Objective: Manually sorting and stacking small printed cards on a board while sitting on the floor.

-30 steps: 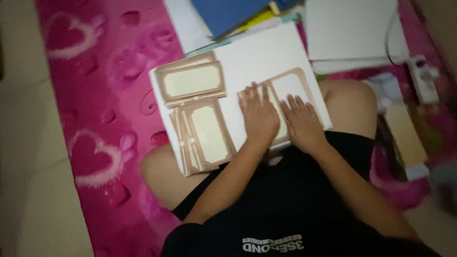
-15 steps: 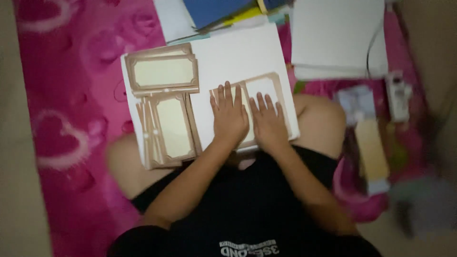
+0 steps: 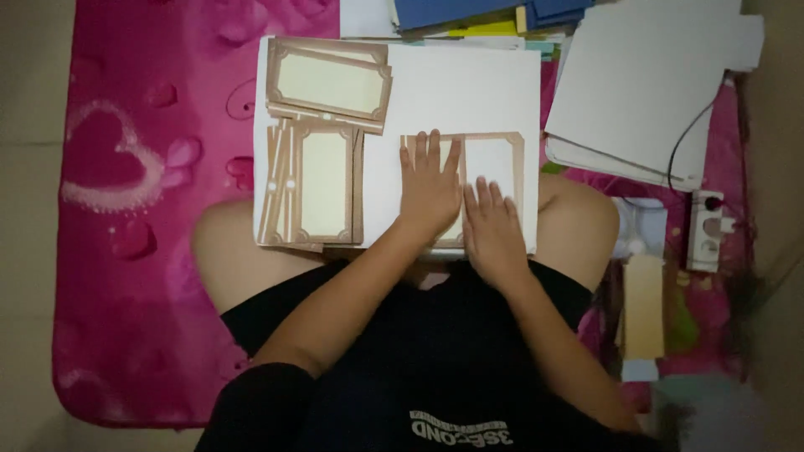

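A large white sheet lies across my lap. On its right part sits a brown-bordered paper frame, and both my hands press flat on it. My left hand covers the frame's left side, fingers spread and pointing away from me. My right hand lies just right of it and lower, palm down. Two stacks of similar brown-bordered cream cards rest on the sheet's left: one stack lying crosswise at the top, one upright stack below it.
A pink mat with heart shapes covers the floor under me. White boards lie at the upper right with a dark cable across them. Blue and yellow sheets sit at the top. A white power strip and a tan card lie to the right.
The view has shifted and squared up, so the sheet now sits straight. Both hands stay flat on the bordered frame, the right one now a little lower.
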